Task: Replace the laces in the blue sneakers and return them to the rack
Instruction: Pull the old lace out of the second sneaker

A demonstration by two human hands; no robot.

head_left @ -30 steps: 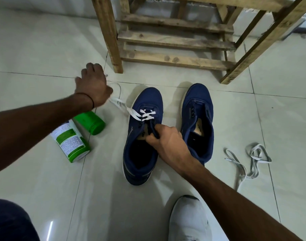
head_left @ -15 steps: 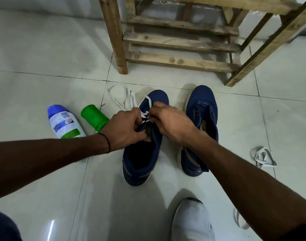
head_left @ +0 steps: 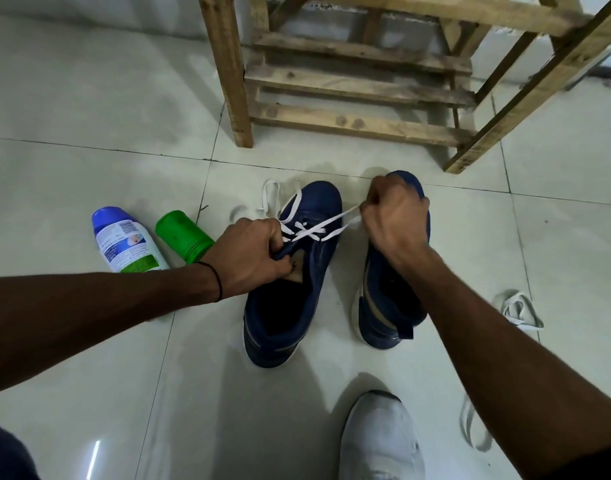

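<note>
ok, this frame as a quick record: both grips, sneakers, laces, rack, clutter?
left grip: holds the half-laced sneaker by its upper
right grip: pinches the white lace, drawn taut sideways
half-laced sneaker: on floor, only front eyelets crossed
other sneaker: beside it, no lace seen, partly hidden
spare lace: loose on floor, far right
rack: wooden, behind the sneakers; no shoes on slats in view
clutter: blue-capped bottle and green container on floor

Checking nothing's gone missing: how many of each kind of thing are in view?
Blue fabric sneakers: 2
White shoe at the bottom edge: 1
Containers: 2, a white bottle with blue cap and a green plastic cylinder
Slatted wooden rack: 1
White flat lace being threaded: 1
Total: 7, loose laces at right uncounted, partly hidden.
</note>
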